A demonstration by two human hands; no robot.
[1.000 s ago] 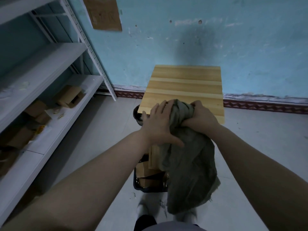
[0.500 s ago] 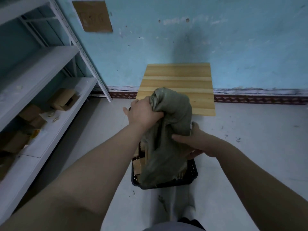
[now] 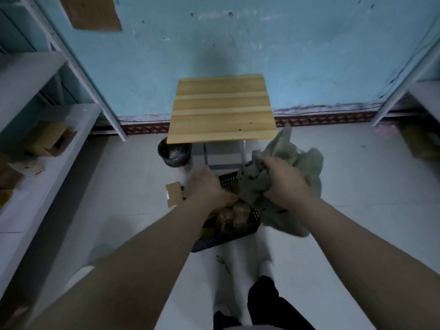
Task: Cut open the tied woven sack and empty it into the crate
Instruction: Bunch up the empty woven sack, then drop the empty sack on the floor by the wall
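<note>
Sack (image 3: 306, 159) is off the crate (image 3: 223, 238) now, bunched limp in my right hand (image 3: 283, 182) just to its right. My left hand (image 3: 209, 189) has dropped onto the brown packets (image 3: 234, 216) inside, though I cannot tell whether it grips them. Emptying looks done.

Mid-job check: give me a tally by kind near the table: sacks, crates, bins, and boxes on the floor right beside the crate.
sack: 1
crate: 1
bin: 1
box: 1
Total: 4
</note>
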